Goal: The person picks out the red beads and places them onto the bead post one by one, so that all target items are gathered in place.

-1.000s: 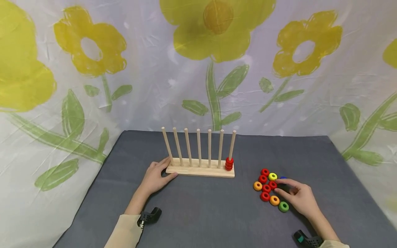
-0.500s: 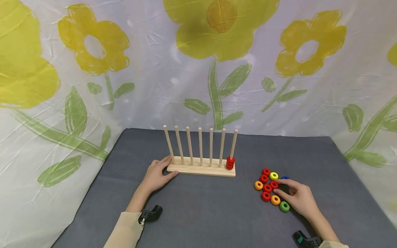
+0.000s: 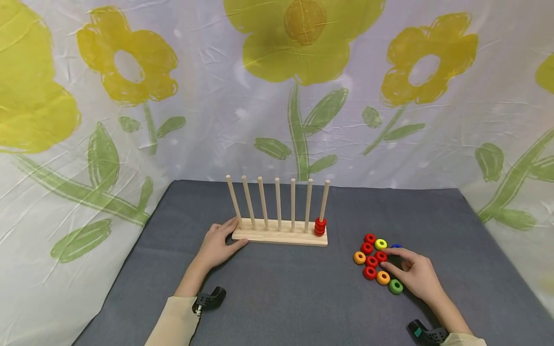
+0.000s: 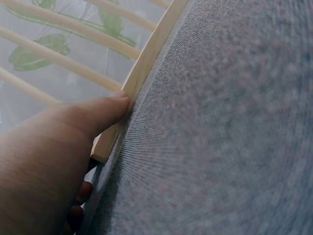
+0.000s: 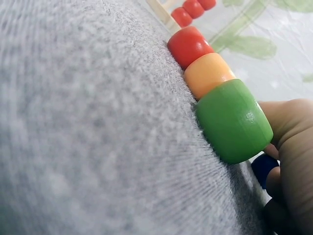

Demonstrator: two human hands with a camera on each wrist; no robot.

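Observation:
A wooden peg stand (image 3: pixel 277 234) with several upright pegs stands mid-table. Its rightmost peg carries a short stack of red beads (image 3: pixel 320 227). My left hand (image 3: pixel 216 246) grips the stand's left end, thumb along the front edge of the base (image 4: pixel 142 68), fingers behind it. On the right, my right hand (image 3: pixel 416 272) has thumb and index finger on either side of a red bead (image 3: pixel 381 256) lying among the loose beads. In the right wrist view a green bead (image 5: pixel 234 121) blocks sight of those fingertips.
Around that bead lie other loose ones: red (image 3: pixel 370 273), orange (image 3: pixel 359 258), yellow (image 3: pixel 381 244), green (image 3: pixel 396 287) and a partly hidden blue bead (image 3: pixel 396 246). A dark grey cloth (image 3: pixel 277 298) covers the table, and a flowered curtain (image 3: pixel 207 96) hangs behind.
The right thumb and index finger have shifted slightly left, closer about the red bead. My left hand and the stand stay in place; the whole view shifts a little.

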